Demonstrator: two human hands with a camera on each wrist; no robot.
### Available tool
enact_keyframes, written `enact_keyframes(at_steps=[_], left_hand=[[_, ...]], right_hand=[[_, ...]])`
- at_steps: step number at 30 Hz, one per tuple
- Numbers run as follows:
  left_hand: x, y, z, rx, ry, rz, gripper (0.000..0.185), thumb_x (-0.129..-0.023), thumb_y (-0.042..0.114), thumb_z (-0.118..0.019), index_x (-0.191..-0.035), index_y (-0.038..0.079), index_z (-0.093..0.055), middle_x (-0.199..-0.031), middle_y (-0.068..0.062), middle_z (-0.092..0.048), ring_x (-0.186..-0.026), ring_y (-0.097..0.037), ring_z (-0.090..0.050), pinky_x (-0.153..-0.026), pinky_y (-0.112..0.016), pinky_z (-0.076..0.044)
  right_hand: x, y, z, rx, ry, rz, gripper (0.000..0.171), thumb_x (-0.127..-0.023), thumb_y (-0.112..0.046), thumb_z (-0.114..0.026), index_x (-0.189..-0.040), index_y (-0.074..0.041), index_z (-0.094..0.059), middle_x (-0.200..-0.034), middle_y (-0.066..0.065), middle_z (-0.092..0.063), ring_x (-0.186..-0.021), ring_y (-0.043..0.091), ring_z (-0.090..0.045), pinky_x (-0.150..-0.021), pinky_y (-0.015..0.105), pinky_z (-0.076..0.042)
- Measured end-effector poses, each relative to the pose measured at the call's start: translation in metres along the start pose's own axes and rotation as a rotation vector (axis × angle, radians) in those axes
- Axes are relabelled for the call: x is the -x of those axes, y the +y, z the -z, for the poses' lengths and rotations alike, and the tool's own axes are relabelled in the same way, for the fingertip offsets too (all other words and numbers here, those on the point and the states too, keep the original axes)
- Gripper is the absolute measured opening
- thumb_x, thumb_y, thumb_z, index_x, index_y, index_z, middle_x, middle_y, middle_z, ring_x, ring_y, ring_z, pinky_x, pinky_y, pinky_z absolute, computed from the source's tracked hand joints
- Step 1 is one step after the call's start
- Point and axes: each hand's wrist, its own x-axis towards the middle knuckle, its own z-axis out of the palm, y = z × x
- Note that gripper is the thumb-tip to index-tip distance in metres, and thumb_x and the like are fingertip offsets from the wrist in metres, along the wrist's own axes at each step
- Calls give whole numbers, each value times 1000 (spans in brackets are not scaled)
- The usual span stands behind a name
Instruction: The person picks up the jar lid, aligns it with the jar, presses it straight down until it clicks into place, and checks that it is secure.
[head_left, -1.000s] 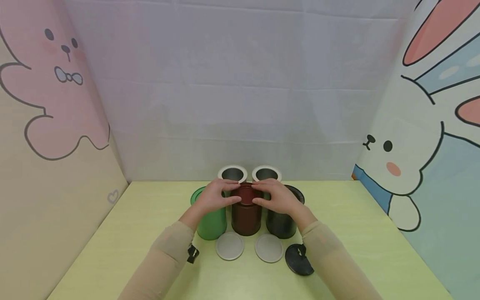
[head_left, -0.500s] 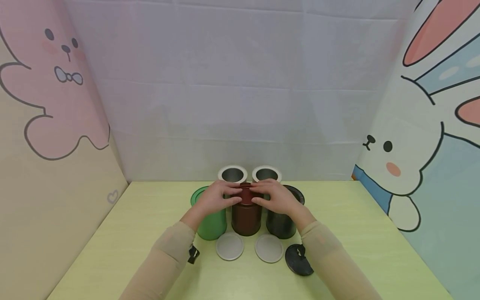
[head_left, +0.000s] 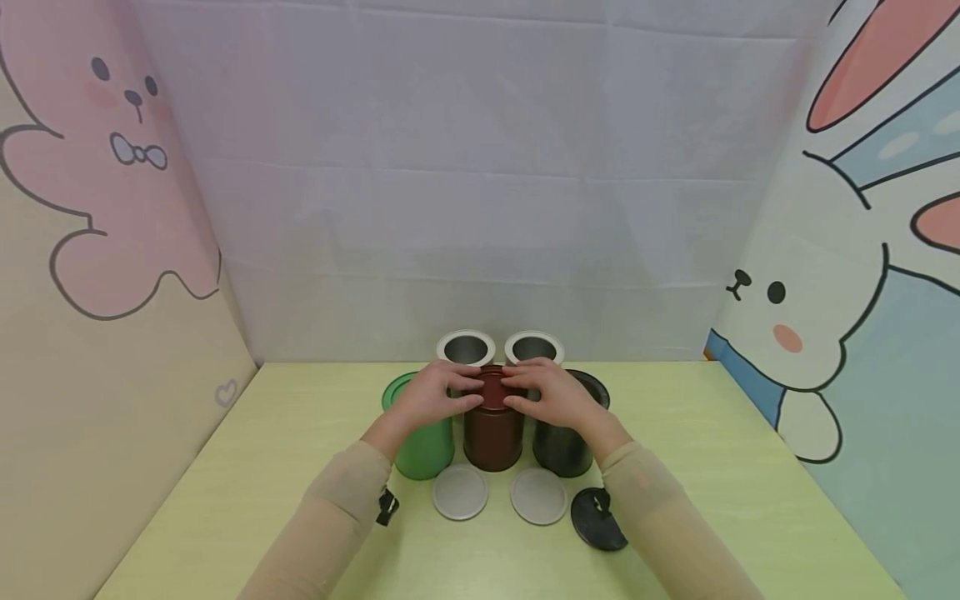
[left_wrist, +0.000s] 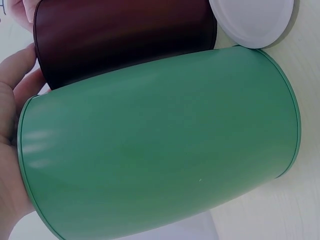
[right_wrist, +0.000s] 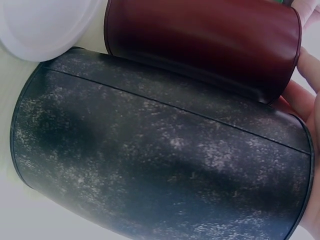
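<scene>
A dark red canister [head_left: 492, 435] stands mid-table between a green canister [head_left: 422, 446] and a speckled black canister [head_left: 561, 450]. Its red lid [head_left: 492, 390] sits on top. My left hand [head_left: 459, 392] grips the lid's left side, thumb at the near edge and fingers over the far edge. My right hand [head_left: 523, 390] grips the right side the same way. The left wrist view is filled by the green canister [left_wrist: 160, 145], with the red canister [left_wrist: 125, 35] beyond. The right wrist view shows the black canister [right_wrist: 160, 160] and the red canister [right_wrist: 200, 40].
Two open white-rimmed canisters [head_left: 466, 348] [head_left: 533, 347] stand behind the row. Two white lids [head_left: 460, 492] [head_left: 537, 497] lie flat in front, and a black lid [head_left: 597, 519] lies at the front right. Cartoon-printed walls enclose the yellow-green table [head_left: 247, 475] on three sides.
The fingers of both hands have drawn slightly closer together over the red lid. The canisters and loose lids have not moved.
</scene>
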Motion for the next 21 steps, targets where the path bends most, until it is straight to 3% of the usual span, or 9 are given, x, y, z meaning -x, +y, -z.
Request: enact_keyframes(at_steps=[6, 13, 21], left_hand=[[-3, -1, 0, 20, 8, -20, 28, -92, 21, -72, -115, 4, -75, -128, -14, -65, -117, -31, -61, -97, -44, -49], [-5, -2, -2, 32, -27, 49, 31, -91, 23, -74, -118, 8, -75, -132, -10, -63, -122, -29, -58, -100, -43, -47], [-5, -1, -2, 27, -32, 55, 31, -91, 23, -74, -118, 8, -75, -133, -10, -63, -122, -30, -57, -100, -44, -47]], right_hand=[[-1, -1, 1, -29, -6, -35, 38, -92, -23, -72, -124, -2, -70, -133, 11, -62, -126, 34, -51, -105, 50, -41], [-2, -2, 3, -30, -11, -51, 38, -91, -22, -74, -123, -2, -70, -132, 12, -63, -125, 34, -51, -105, 50, -41], [-1, -3, 1, -42, -7, -66, 38, -91, -22, -74, -123, -2, -70, -134, 13, -61, -127, 35, -50, -106, 51, -40]])
